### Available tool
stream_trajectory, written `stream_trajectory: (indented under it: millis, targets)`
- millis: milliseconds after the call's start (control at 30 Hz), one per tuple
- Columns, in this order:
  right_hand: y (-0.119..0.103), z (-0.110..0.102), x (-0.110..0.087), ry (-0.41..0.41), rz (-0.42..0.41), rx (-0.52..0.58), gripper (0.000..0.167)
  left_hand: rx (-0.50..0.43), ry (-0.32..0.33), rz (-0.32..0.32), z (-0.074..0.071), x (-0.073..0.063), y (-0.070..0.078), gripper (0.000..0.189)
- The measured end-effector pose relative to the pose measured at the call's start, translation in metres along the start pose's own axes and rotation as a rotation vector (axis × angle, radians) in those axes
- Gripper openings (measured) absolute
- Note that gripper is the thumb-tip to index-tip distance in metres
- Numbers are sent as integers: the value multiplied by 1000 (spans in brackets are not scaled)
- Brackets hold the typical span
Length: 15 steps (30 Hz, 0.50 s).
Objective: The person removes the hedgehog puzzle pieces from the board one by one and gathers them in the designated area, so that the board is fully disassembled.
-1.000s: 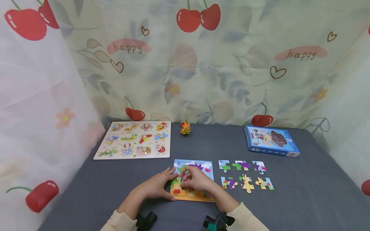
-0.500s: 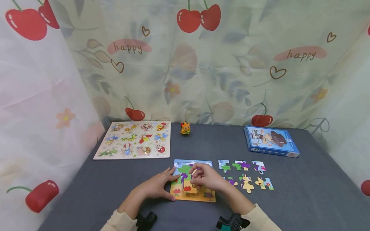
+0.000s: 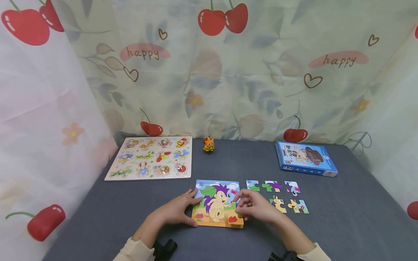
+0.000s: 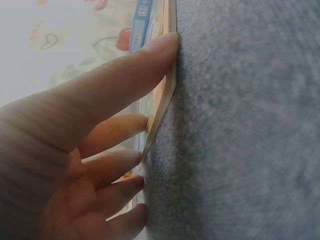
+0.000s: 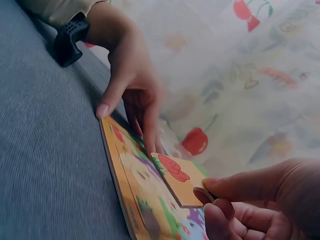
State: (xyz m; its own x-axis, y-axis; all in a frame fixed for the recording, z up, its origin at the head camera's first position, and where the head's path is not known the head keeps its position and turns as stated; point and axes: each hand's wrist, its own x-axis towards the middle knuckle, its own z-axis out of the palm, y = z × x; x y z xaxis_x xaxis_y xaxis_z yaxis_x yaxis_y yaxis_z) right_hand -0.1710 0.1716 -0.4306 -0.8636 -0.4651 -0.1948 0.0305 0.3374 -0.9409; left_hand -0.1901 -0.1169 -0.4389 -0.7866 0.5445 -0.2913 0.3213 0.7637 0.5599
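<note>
Head view: hedgehog board flat on the tabletop; left hand at its left side, fingers spread wide, probably bracing it against sliding. Right hand at the board's right side, holding the red-fruit piece over the board's near-right corner. Loose pieces in rows just right of the board, partly behind the right hand, likely spread out so each print reads. Beyond the board: blue box to the right, small orange toy straight behind, insect board behind-left. Left wrist view: thumb on the board's edge, other fingers well apart from it, more like steadying than gripping; outer fingertips' contact unclear. Right wrist view: thumb and fingers narrow, pinching the piece by one end; the rest juts past the fingertips above the board, print exposed, presumably to leave the far edges free. Exact gap to the board: can't tell.
</note>
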Motion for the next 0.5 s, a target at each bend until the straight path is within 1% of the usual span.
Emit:
stream_trajectory:
  millis: [233, 500]
  targets:
    - [8, -15, -15, 21, 13, -4, 32, -8, 0, 5, -1, -1, 0, 79]
    - [22, -31, -35, 24, 56, -6, 38, -23, 0, 5, -1, -3, 1, 78]
